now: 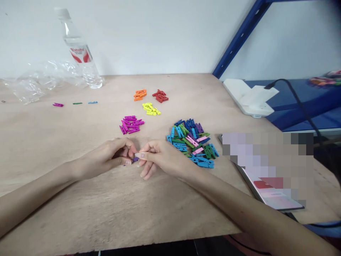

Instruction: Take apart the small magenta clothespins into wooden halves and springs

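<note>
My left hand [118, 154] and my right hand [158, 156] meet low over the front of the wooden table. Between their fingertips shows a small purple clothespin [135, 159], mostly covered by the fingers. My right thumb and forefinger are pinched at it, and the left fingers close around its other side. A mixed pile of clothespins [193, 140] in blue, green, purple and pink lies just right of my right hand. Beyond the hands are separate groups of magenta clothespins [131, 124], yellow clothespins [151, 108], orange clothespins [140, 94] and red clothespins [160, 95].
At the left lie single magenta [58, 105], green [77, 103] and blue [92, 102] clothespins. Behind them stand a water bottle [81, 53] and crumpled clear plastic [39, 80]. A tablet-like device [277, 199] and a white stand with a cable [250, 97] are at the right.
</note>
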Demonstrator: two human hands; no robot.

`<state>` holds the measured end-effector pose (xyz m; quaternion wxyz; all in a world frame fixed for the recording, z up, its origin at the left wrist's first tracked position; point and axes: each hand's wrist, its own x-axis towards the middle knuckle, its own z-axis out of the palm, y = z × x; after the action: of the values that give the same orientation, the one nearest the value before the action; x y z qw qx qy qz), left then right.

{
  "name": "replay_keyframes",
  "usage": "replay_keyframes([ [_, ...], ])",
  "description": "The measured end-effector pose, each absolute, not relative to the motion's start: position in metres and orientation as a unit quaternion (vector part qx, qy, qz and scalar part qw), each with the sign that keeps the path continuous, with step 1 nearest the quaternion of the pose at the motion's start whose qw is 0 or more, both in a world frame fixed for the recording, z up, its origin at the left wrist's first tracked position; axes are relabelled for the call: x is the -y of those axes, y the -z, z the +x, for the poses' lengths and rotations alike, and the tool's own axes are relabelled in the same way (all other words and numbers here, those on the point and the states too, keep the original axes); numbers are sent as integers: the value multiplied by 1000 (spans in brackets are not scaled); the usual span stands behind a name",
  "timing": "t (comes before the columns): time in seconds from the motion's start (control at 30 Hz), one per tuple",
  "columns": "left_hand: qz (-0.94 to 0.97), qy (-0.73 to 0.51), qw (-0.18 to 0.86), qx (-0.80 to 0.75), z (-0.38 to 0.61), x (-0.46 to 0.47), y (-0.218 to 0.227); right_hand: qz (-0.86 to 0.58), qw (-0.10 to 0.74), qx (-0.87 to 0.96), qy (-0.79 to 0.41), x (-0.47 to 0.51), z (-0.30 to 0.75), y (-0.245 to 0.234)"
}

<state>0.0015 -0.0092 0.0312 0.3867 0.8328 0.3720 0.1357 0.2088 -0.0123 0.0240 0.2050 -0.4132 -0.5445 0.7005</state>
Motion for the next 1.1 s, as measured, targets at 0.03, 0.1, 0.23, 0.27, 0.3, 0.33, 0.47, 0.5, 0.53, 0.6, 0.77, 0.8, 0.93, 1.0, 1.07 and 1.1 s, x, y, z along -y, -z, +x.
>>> replay_keyframes([
  [0.03,833,-138,387,-371,2,9,-31,-412,210,541,-703,12,209,-24],
  [0.1,833,-141,386,-370,2,9,-31,-409,217,538,-705,13,209,-23],
  [0.23,841,-159,356,-376,-1,8,-29,-414,205,545,-700,14,210,-24],
  [0.27,842,-161,344,-383,-2,8,-28,-417,202,548,-696,14,210,-25],
  [0.3,843,-159,334,-390,-3,8,-28,-420,200,550,-694,15,209,-26],
  [0.33,844,-154,328,-397,-4,8,-28,-421,198,551,-693,16,209,-27],
  [0.47,843,-130,329,-404,-3,9,-31,-433,204,536,-696,18,207,-30],
  [0.5,843,-131,329,-404,-2,10,-32,-442,209,528,-695,19,206,-31],
  [0.53,843,-133,328,-404,-2,10,-32,-451,214,518,-694,20,206,-31],
  [0.6,846,-139,326,-398,-1,10,-33,-464,223,499,-697,22,204,-30],
  [0.77,857,-157,329,-364,-3,9,-29,-440,211,471,-735,26,200,-28],
  [0.8,857,-161,334,-358,-4,9,-28,-440,209,475,-733,26,199,-28],
  [0.93,856,-167,345,-347,-6,8,-25,-457,205,523,-690,25,201,-32],
  [1.0,856,-162,348,-346,-7,8,-25,-459,197,549,-670,22,205,-37],
  [1.07,853,-155,356,-349,-6,7,-27,-455,189,567,-660,21,211,-42],
  [1.1,850,-149,360,-354,-6,8,-29,-452,188,576,-655,20,213,-44],
])
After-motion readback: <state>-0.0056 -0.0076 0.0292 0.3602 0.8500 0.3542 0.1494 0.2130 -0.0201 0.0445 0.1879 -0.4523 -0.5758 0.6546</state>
